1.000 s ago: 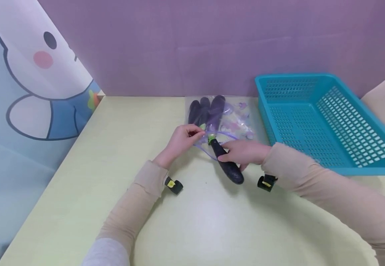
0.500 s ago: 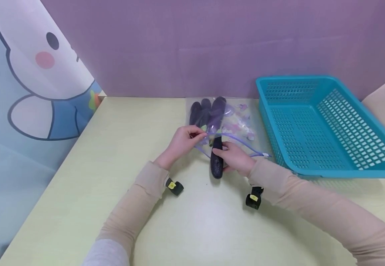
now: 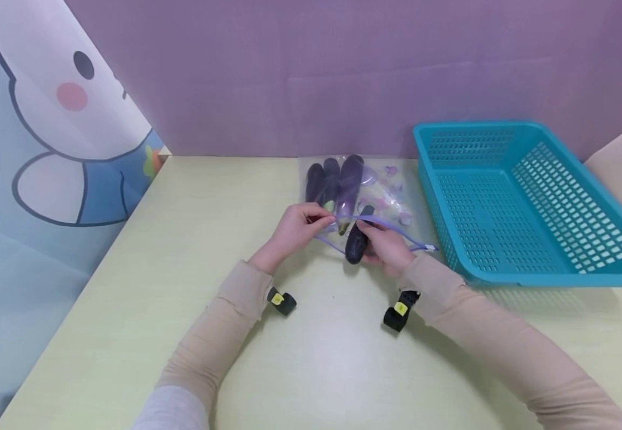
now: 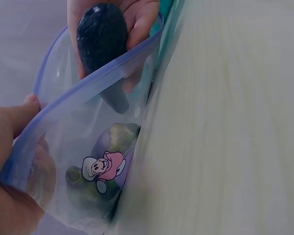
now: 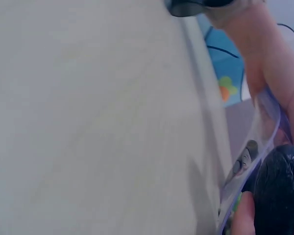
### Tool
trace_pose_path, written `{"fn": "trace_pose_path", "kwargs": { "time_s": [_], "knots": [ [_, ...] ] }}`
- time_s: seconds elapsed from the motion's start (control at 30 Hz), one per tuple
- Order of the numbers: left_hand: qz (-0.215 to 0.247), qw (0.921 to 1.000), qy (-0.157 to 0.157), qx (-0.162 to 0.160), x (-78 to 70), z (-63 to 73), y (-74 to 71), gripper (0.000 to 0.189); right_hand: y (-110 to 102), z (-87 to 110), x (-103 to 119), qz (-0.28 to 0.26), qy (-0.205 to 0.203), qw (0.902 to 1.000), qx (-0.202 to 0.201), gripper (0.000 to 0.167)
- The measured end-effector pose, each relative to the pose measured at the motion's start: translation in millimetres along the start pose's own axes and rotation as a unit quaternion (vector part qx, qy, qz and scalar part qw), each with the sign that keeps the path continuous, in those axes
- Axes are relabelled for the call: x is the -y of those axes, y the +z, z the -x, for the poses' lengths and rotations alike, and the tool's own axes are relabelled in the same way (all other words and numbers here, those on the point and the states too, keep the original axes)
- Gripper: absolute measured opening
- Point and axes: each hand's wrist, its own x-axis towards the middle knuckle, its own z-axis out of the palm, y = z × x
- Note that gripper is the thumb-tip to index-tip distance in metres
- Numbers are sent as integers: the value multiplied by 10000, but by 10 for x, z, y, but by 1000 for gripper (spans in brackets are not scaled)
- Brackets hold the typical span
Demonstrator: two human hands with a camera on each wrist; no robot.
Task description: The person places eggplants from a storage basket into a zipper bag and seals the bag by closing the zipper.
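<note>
A clear zip bag (image 3: 418, 191) with a purple rim and printed cartoon figures lies at the back of the table. Several long dark vegetables, among them an eggplant (image 3: 351, 179), are inside it. My left hand (image 3: 302, 224) pinches the rim's left side, and the mouth gapes in the left wrist view. My right hand (image 3: 388, 245) grips a long, near-black vegetable (image 4: 102, 36) with wrinkled skin at the mouth. Its thin end shows through the bag wall, its thick end sticks out towards me. In the right wrist view my right thumb (image 5: 244, 215) lies along the dark vegetable.
A turquoise slotted basket (image 3: 558, 279) stands to the right, close beside the bag. The pale table (image 3: 332, 364) meets a purple cloth (image 3: 343, 77) at the back. A cartoon-printed curtain (image 3: 47, 280) hangs at the left edge.
My right hand has turned the dark vegetable and moved it away from me, thin end into the bag's mouth. The mouth's right side now shows its zip slider. My left hand stays put.
</note>
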Motion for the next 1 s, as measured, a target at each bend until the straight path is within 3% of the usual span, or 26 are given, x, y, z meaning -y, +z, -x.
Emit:
{"fn": "trace_pose_path", "kwargs": {
  "time_s": [0.33, 0.57, 0.73, 0.9, 1.0],
  "knots": [
    [48, 10000, 34, 9, -9, 4, -4, 15, 121, -155, 86, -962, -147, 9940, -506, 36],
    [57, 10000, 35, 58, -16, 3, 8, 15, 136, -316, 139, -1521, -106, 9846, -858, 46],
    [42, 9999, 32, 91, -11, 0, 12, 15, 116, -391, 179, -1327, -41, 9861, -998, 45],
    [36, 9999, 8, 110, -9, 3, 14, 16, 116, -423, 184, -1021, -163, 9908, -878, 16],
    [52, 9999, -4, 110, -8, 5, 15, 16, 124, -428, 192, -527, -333, 9937, -926, 23]
  ]
}}
